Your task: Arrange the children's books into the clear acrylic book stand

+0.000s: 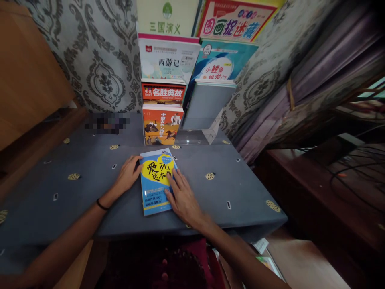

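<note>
Both hands, left and right, stand apart at opposite sides of a blue book, which lies shut, cover up, on the table in front of a clear rack. Left fingers curl at the book's left edge; whether they pinch it cannot be told. Right fingers are spread over the right edge and part of the cover. As for progress, the blue book lies flat, apart from the rack and unopened, while seven others stand in two columns; what is left cannot be judged from this single view. Legible writing: on the blue book's yellow heart, 爱死这本 and a last character partly under the right fingers, with small slogans below. Left column, top to bottom: pale book, 三国演义; white book, 西游记; red book, 少儿 and 名胜典故; orange book, 中国古代人物故事. Right column: picture book, 图画捉迷藏; teal book, 小鲤鱼跳龙门, its lower line partly covered; grey book, showing no readable writing. No brand can be read with certainty; the small print is too blurred.
</note>
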The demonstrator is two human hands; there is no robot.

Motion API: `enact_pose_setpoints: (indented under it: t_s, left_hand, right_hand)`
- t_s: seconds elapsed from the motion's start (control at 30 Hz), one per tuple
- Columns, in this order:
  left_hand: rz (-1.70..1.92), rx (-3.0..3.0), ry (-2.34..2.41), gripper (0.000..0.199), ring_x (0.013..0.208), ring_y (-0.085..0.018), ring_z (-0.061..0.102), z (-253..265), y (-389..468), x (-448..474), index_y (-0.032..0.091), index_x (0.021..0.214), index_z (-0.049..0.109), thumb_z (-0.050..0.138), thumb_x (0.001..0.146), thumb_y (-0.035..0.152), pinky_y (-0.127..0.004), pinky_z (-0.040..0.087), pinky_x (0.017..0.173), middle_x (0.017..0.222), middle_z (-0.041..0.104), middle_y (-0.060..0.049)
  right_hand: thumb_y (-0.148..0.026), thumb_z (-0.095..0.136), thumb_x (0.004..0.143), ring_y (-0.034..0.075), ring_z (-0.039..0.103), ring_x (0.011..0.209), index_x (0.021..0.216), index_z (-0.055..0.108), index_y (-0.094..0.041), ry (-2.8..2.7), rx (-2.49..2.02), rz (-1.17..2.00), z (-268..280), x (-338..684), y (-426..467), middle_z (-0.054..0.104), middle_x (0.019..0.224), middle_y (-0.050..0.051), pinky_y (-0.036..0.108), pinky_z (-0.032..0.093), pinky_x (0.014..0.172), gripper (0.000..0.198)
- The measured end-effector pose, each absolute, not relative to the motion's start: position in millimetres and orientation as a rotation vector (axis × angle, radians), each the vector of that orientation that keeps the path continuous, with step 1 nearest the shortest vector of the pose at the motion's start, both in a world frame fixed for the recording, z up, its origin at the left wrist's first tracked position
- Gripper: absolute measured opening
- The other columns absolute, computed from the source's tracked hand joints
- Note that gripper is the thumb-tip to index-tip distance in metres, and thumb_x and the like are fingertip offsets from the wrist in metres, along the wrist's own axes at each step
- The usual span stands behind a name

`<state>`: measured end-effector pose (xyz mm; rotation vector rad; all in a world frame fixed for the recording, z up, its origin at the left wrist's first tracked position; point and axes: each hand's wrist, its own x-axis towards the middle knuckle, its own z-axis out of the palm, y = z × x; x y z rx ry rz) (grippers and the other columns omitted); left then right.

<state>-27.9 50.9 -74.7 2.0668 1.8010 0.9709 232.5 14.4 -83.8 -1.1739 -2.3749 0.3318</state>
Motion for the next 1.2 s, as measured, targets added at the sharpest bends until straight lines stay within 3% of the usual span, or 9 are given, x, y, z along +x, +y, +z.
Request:
enact_pose_setpoints:
  t_s: [0.23,0.5,0.67,1.07,1.2]
  left_hand:
    - [0.877,2.116,1.955,0.022,0.091,-0.025,0.062,-70.0,51.7,-28.5,0.018,0.105,0.061,0.044,0.092,0.024,-0.041,0.05,0.088,0.092,0.066,-0.007]
    - [0.595,2.316,2.18,0.028,0.105,-0.031,0.057,-63.7,42.0,-12.8,0.016,0.116,0.061,0.04,0.097,0.021,-0.045,0.049,0.089,0.115,0.064,-0.014]
    - [0.643,2.261,2.128,0.027,0.104,-0.028,0.06,-68.5,42.3,-12.5,0.016,0.114,0.06,0.039,0.098,0.018,-0.043,0.049,0.09,0.114,0.066,-0.013]
    - [0.682,2.273,2.109,0.024,0.104,-0.027,0.061,-67.1,42.0,-16.1,0.017,0.112,0.06,0.041,0.098,0.021,-0.044,0.05,0.093,0.11,0.068,-0.012]
    - [0.65,2.383,2.061,0.031,0.126,-0.031,0.055,-67.1,30.9,-9.6,0.015,0.122,0.06,0.04,0.098,0.021,-0.051,0.044,0.105,0.129,0.064,-0.017]
  right_hand:
    - [-0.034,0.046,0.101,0.035,0.023,0.153,0.147,0.049,-0.015,-2.393,-1.116,0.252,-82.7,226.6,-12.4,0.039,0.159,0.018,0.059,0.037,0.118,0.05]
    - [-0.037,0.055,0.098,0.04,0.028,0.15,0.143,0.053,-0.021,-2.543,-1.158,0.226,-57.7,216.1,-12.9,0.045,0.155,0.018,0.067,0.029,0.118,0.049]
    - [-0.037,0.057,0.098,0.034,0.034,0.149,0.142,0.053,-0.017,-2.679,-1.053,0.312,-39.8,196.5,12.2,0.048,0.152,0.019,0.062,0.026,0.12,0.049]
    - [-0.04,0.044,0.102,0.029,0.024,0.153,0.15,0.045,-0.016,-2.546,-1.242,0.415,-51.4,181.2,59.3,0.035,0.162,0.017,0.055,0.025,0.121,0.053]
    - [-0.038,0.045,0.102,0.03,0.024,0.153,0.148,0.046,-0.014,-2.538,-1.242,0.404,-52.3,180.6,57.0,0.035,0.161,0.018,0.055,0.026,0.121,0.052]
